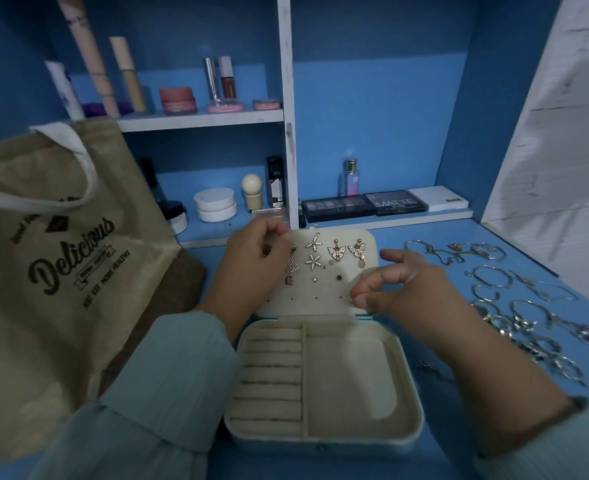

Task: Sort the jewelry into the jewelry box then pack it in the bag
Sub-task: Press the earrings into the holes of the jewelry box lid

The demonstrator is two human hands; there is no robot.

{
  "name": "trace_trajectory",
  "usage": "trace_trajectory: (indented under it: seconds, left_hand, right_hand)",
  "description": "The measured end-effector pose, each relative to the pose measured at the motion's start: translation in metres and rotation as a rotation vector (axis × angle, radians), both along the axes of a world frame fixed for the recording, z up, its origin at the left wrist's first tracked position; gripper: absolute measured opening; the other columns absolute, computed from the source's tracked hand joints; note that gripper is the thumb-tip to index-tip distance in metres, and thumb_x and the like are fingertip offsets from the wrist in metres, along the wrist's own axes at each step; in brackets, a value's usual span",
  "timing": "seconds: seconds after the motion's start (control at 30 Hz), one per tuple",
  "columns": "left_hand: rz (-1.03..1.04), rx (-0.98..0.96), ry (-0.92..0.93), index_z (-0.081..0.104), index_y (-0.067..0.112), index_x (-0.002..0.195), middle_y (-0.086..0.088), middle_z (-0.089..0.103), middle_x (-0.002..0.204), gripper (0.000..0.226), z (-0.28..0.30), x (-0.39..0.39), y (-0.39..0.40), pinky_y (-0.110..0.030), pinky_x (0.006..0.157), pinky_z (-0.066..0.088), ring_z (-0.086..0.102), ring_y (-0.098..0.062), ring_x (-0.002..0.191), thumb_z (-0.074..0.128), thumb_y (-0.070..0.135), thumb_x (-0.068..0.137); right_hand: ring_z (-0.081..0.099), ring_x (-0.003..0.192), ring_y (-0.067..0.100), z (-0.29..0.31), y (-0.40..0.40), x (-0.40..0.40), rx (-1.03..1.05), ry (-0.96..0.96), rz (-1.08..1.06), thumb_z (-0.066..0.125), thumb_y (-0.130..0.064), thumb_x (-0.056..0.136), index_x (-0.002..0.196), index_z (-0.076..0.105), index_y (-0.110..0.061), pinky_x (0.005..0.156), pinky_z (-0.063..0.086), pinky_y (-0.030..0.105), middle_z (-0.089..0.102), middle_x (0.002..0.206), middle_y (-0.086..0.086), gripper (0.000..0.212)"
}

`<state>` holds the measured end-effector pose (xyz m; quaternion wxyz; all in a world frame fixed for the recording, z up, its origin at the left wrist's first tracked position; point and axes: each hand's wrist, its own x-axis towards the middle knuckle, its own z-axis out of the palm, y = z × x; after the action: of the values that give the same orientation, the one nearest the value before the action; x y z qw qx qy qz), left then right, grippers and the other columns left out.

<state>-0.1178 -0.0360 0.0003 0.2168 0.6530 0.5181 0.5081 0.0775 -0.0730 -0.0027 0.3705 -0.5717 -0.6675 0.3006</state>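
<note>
One jewelry box (324, 386) is lying open on the blue counter (459, 393), one tan bag (47, 258) standing just to its left. Pinned on the raised lid panel (321, 292) are two starfish earrings (314, 252), two butterfly earrings (346, 251) and one triangle earring (290, 266). Many silver rings and bracelets (525, 317) are lying to the right. The left hand (251, 268) is touching the panel's left edge, its grip narrow; what it pinches is unclear. The right hand (400, 289) is pinching something tiny at the panel's lower right.

Cream jewelry box (324, 434) on a blue table (459, 393), beside a tan bag (43, 271) with dark lettering.
</note>
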Motion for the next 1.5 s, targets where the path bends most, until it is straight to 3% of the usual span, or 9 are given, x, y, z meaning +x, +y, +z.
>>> trace_trajectory:
  seconds: [0.13, 0.33, 0.43, 0.7, 0.8, 0.97, 1.2, 1.37, 1.5]
  left_hand:
    - [-0.018, 0.042, -0.047, 0.054, 0.03, 0.082, 0.006, 0.063, 0.099, 0.015, 0.004, 0.001, -0.007, -0.024, 0.071, 0.048, 0.058, -0.005, 0.079, 0.052, 0.02, 0.093]
    - [-0.02, 0.082, -0.144, 0.054, 0.034, 0.082, 0.005, 0.062, 0.11, 0.018, 0.003, 0.001, -0.015, -0.027, 0.074, 0.049, 0.058, -0.007, 0.093, 0.053, 0.019, 0.093]
    - [-0.035, 0.101, -0.154, 0.054, 0.033, 0.082, 0.004, 0.062, 0.107, 0.019, 0.005, 0.002, -0.018, -0.016, 0.07, 0.047, 0.057, 0.001, 0.087, 0.052, 0.017, 0.092]
    - [-0.037, 0.113, -0.174, 0.054, 0.035, 0.083, -0.003, 0.06, 0.112, 0.011, 0.004, 0.002, -0.019, -0.027, 0.078, 0.048, 0.058, -0.011, 0.094, 0.053, 0.027, 0.09]
    - [-0.035, 0.119, -0.169, 0.054, 0.034, 0.084, -0.004, 0.059, 0.112, 0.017, 0.004, 0.001, -0.02, -0.021, 0.074, 0.046, 0.057, -0.008, 0.093, 0.053, 0.02, 0.092]
    - [-0.041, 0.145, -0.186, 0.054, 0.032, 0.085, -0.002, 0.061, 0.107, 0.018, 0.008, 0.003, -0.025, -0.015, 0.07, 0.047, 0.056, -0.001, 0.085, 0.052, 0.016, 0.093]
    - [-0.088, 0.121, -0.343, 0.056, 0.021, 0.085, 0.01, 0.065, 0.098, 0.017, 0.017, 0.004, -0.045, -0.009, 0.069, 0.045, 0.057, 0.006, 0.082, 0.048, 0.009, 0.094]
    - [-0.181, 0.003, -0.302, 0.055, 0.018, 0.082, 0.01, 0.069, 0.096, 0.016, 0.032, -0.008, -0.061, -0.009, 0.071, 0.046, 0.059, 0.003, 0.084, 0.047, 0.01, 0.094]
    - [-0.241, -0.242, -0.193, 0.057, 0.019, 0.082, 0.006, 0.072, 0.095, 0.016, 0.046, -0.02, -0.064, -0.029, 0.079, 0.047, 0.061, -0.006, 0.081, 0.047, 0.017, 0.095]
  right_hand:
    - [0.039, 0.122, 0.021, -0.006, -0.002, -0.009, -0.004, 0.026, -0.006, 0.082, -0.019, 0.065, 0.053, 0.066, -0.05, 0.107, 0.033, 0.04, 0.048, 0.109, -0.017, 0.036]
    - [0.04, 0.119, 0.024, -0.011, -0.003, -0.014, -0.016, 0.037, -0.051, 0.081, -0.016, 0.067, 0.047, 0.064, -0.046, 0.104, 0.034, 0.042, 0.046, 0.105, -0.004, 0.04]
    - [0.045, 0.111, 0.027, -0.011, -0.005, -0.016, 0.005, 0.025, -0.057, 0.078, -0.018, 0.07, 0.047, 0.064, -0.044, 0.1, 0.038, 0.043, 0.047, 0.09, -0.007, 0.037]
    - [0.051, 0.083, 0.014, -0.015, -0.006, -0.02, 0.104, 0.036, -0.086, 0.075, -0.015, 0.073, 0.06, 0.064, -0.031, 0.068, 0.039, 0.016, 0.047, 0.085, -0.003, 0.024]
    - [0.048, 0.075, 0.012, -0.017, -0.007, -0.019, 0.164, 0.045, -0.095, 0.075, -0.016, 0.072, 0.063, 0.058, -0.026, 0.062, 0.036, 0.019, 0.055, 0.086, 0.003, 0.022]
    - [0.038, 0.057, 0.005, -0.014, -0.011, -0.019, 0.149, 0.065, -0.169, 0.077, -0.016, 0.072, 0.076, 0.031, -0.028, 0.051, 0.028, 0.021, 0.042, 0.072, -0.007, 0.048]
    - [0.052, 0.075, 0.003, -0.013, -0.016, -0.019, 0.131, 0.167, -0.198, 0.081, -0.012, 0.067, 0.14, 0.012, -0.029, 0.06, 0.037, 0.016, 0.049, 0.089, -0.006, 0.101]
    - [0.052, 0.075, -0.003, -0.013, -0.015, -0.013, 0.091, 0.098, -0.163, 0.082, -0.022, 0.066, 0.112, 0.037, -0.028, 0.061, 0.04, 0.015, 0.052, 0.092, -0.015, 0.064]
    - [0.055, 0.08, 0.008, -0.016, -0.016, -0.008, 0.144, -0.061, -0.148, 0.079, -0.03, 0.066, 0.087, 0.044, -0.032, 0.058, 0.036, 0.013, 0.056, 0.088, -0.01, 0.041]
